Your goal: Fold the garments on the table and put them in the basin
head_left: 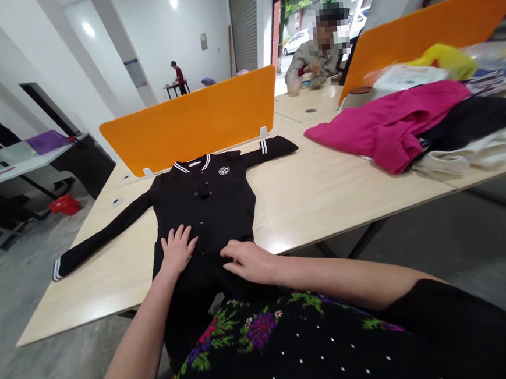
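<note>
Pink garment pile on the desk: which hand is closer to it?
Right. The right hand lies flat on the black jacket near its lower hem, on the side toward the pink garment pile. The left hand rests on the jacket's other half, farther away.

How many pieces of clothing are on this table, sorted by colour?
Black: 2, the jacket under both hands and a garment in the pile
Pink: 1
White: 1
Total: 4 that can be told apart
</note>
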Available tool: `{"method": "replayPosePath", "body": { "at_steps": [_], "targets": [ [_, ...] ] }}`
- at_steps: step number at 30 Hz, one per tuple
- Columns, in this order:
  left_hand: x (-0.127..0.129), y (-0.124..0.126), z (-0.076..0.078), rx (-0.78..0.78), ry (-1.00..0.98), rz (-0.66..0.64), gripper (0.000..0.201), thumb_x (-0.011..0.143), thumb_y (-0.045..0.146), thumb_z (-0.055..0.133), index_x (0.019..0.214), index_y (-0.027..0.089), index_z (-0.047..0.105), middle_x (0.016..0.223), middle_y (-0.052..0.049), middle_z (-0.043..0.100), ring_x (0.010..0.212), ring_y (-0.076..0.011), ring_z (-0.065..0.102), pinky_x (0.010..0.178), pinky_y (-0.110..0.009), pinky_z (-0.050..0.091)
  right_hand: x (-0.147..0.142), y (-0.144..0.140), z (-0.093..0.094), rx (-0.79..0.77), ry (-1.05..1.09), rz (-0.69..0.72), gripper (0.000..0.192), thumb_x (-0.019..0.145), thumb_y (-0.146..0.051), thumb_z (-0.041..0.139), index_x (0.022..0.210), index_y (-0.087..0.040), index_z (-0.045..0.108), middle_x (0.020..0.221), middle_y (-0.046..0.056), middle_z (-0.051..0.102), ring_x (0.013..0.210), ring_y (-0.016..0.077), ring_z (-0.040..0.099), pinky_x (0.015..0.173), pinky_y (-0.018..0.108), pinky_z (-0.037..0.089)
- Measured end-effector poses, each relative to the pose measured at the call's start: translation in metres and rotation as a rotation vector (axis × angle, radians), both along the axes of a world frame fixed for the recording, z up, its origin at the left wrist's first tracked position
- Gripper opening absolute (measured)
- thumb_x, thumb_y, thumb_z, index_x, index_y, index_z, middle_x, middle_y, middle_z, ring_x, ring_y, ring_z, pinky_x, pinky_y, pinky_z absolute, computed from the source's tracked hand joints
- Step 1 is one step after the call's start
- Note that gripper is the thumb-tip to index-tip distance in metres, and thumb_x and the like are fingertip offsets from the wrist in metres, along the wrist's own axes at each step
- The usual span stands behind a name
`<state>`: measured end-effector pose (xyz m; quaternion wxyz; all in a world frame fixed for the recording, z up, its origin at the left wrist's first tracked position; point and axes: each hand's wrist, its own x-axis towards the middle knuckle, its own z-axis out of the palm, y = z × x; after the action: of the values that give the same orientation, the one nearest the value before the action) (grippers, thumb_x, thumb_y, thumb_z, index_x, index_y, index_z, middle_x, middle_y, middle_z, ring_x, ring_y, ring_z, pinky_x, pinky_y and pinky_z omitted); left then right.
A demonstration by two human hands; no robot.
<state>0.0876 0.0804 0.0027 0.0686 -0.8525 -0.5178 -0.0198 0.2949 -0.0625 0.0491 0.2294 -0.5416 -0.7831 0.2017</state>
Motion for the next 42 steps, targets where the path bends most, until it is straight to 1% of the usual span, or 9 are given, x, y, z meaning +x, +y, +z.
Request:
{"method": "replayPosePath", "body": {
  "at_steps": [4,8,14,16,19,21,28,32,42],
  "targets": [
    [-0.001,0.001,0.002,-0.021,-0.081,-0.005,0.049,0.094,0.037,0.038,0.140,0.021,0.046,0.151,-0.011,0.037,0.138,-0.0388,0.029,0.106,-0.067,0.025,0.029,-0.013,-0.010,0.046,-0.106,-0.143,0.040,0.080,-0.035,0.070,0.112,-0.013,0.059,0.107,0.013,0.059,0.101,0.0256,0.055,0.084,0.037,0.047],
    [0.006,-0.001,0.013,-0.115,-0.415,0.068,0.043,0.094,0.037,0.031,0.124,0.021,0.059,0.139,-0.010,0.053,0.133,-0.0321,0.041,0.109,-0.062,0.026,0.024,-0.019,-0.015,0.016,-0.117,-0.034,0.008,0.082,-0.012,0.059,0.089,-0.014,0.064,0.092,0.008,0.063,0.090,0.0202,0.056,0.080,0.031,0.045],
    [0.039,-0.026,0.027,-0.283,-0.713,0.017,0.063,0.085,0.044,0.050,0.141,0.019,0.039,0.129,-0.009,0.060,0.116,-0.0251,0.058,0.101,-0.041,0.045,0.026,0.010,-0.009,-0.379,0.336,0.563,0.008,0.078,-0.018,0.065,0.084,-0.016,0.069,0.076,-0.001,0.065,0.069,0.0106,0.060,0.065,0.019,0.045],
    [0.045,-0.036,0.024,-0.344,-0.802,-0.089,0.062,0.082,0.035,0.054,0.140,0.021,0.040,0.137,-0.006,0.054,0.125,-0.0227,0.052,0.108,-0.038,0.039,0.052,0.039,-0.004,-0.369,0.504,0.289,0.012,0.079,-0.025,0.065,0.085,-0.016,0.068,0.074,0.000,0.065,0.067,0.0108,0.061,0.061,0.018,0.047],
    [0.045,-0.045,0.016,-0.374,-0.938,-0.143,0.052,0.086,0.033,0.048,0.136,0.021,0.046,0.143,-0.005,0.049,0.134,-0.0189,0.043,0.113,-0.035,0.033,0.102,0.100,-0.003,-0.193,0.667,-0.559,0.018,0.082,-0.029,0.061,0.090,-0.014,0.066,0.074,0.002,0.063,0.063,0.0104,0.061,0.057,0.018,0.049],
    [0.042,-0.048,0.013,-0.414,-1.003,-0.103,0.050,0.088,0.036,0.046,0.135,0.020,0.047,0.144,-0.005,0.048,0.134,-0.0187,0.041,0.113,-0.034,0.032,0.129,0.141,-0.008,-0.169,0.659,-0.764,0.032,0.086,-0.033,0.056,0.108,-0.010,0.061,0.081,0.006,0.063,0.059,0.0110,0.061,0.054,0.021,0.050],
    [0.029,-0.057,0.025,-0.602,-0.972,-0.173,0.031,0.089,0.034,0.043,0.100,0.020,0.069,0.109,-0.004,0.069,0.108,-0.0189,0.061,0.099,-0.032,0.044,0.136,0.229,-0.025,-0.056,0.451,-0.787,0.044,0.076,-0.011,0.052,0.119,-0.015,0.061,0.093,0.006,0.068,0.076,0.0169,0.065,0.070,0.027,0.052],
    [0.029,-0.064,0.030,-0.598,-0.850,-0.196,0.024,0.085,0.023,0.042,0.085,0.020,0.066,0.087,-0.003,0.067,0.085,-0.0170,0.063,0.082,-0.030,0.049,0.150,0.232,-0.031,0.045,0.280,-0.822,0.038,0.075,-0.004,0.045,0.103,-0.016,0.069,0.110,0.006,0.067,0.107,0.0207,0.058,0.092,0.029,0.044],
    [0.035,-0.069,0.019,-0.635,-0.784,-0.272,0.016,0.082,0.020,0.048,0.086,0.023,0.063,0.087,-0.002,0.067,0.085,-0.0166,0.063,0.098,-0.037,0.045,0.128,0.245,0.000,0.166,-0.213,-0.713,0.030,0.093,-0.033,0.045,0.102,-0.015,0.068,0.111,0.015,0.062,0.096,0.0243,0.060,0.080,0.031,0.043]
  ]
}}
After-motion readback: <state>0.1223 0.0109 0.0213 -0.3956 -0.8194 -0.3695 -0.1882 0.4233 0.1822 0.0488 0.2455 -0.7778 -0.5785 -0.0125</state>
